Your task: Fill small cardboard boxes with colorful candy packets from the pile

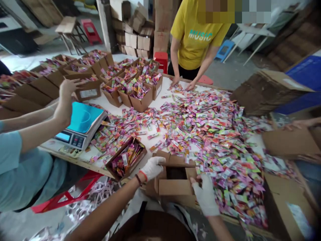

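The word "MUSIC" in pale blue-green capitals crosses the chest of a yellow short-sleeved T-shirt (192, 55) beyond the white-topped bench (165, 87). Print on the small colourful packets (215, 120) across the bench, and the white label (88, 93) on a brown cardboard box (81, 85) at its far left, is too small to read.

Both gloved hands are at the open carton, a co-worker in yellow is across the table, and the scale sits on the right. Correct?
Not quite: the head view shows the scale on the left. The rest holds: left hand and right hand, gloved, are at the open carton, co-worker across the table.
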### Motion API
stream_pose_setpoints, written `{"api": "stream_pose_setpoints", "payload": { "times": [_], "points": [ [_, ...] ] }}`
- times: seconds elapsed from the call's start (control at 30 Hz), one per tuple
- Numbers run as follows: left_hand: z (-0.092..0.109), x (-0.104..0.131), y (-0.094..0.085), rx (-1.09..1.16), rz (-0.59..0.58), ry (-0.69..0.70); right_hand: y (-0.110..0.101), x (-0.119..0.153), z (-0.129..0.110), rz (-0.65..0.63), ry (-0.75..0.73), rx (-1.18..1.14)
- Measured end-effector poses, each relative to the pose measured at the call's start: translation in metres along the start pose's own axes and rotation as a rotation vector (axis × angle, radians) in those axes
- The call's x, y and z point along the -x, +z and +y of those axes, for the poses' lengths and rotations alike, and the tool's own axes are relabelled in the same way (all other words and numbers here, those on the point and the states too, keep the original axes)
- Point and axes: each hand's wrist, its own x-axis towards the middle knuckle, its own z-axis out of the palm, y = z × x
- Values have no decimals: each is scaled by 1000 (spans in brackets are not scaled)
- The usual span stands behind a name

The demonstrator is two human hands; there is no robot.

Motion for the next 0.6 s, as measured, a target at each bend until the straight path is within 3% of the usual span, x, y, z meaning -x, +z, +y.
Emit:
{"api": "stream_pose_setpoints", "payload": {
  "times": [0.07,0.13,0.2,0.27,0.33,0.43,0.5,0.6],
  "points": [
    [21,7,-12,-248,-131,154,15,-4,4,97,77,26],
    [38,20,-13,-440,-200,341,23,-4,9,102,109,8],
    [42,38,-1,-572,-232,482,18,-2,13,56,149,-34],
    [33,54,17,-697,-247,555,1,2,12,-52,215,-97],
    [18,64,34,-793,-224,554,-21,5,3,-138,239,-110],
    [4,70,45,-844,-176,516,-37,2,-28,-210,134,59],
    [5,71,46,-849,-152,491,-28,-5,-51,-339,45,197],
    [14,69,49,-869,-124,444,6,-17,-73,-501,27,242]
  ]
}}
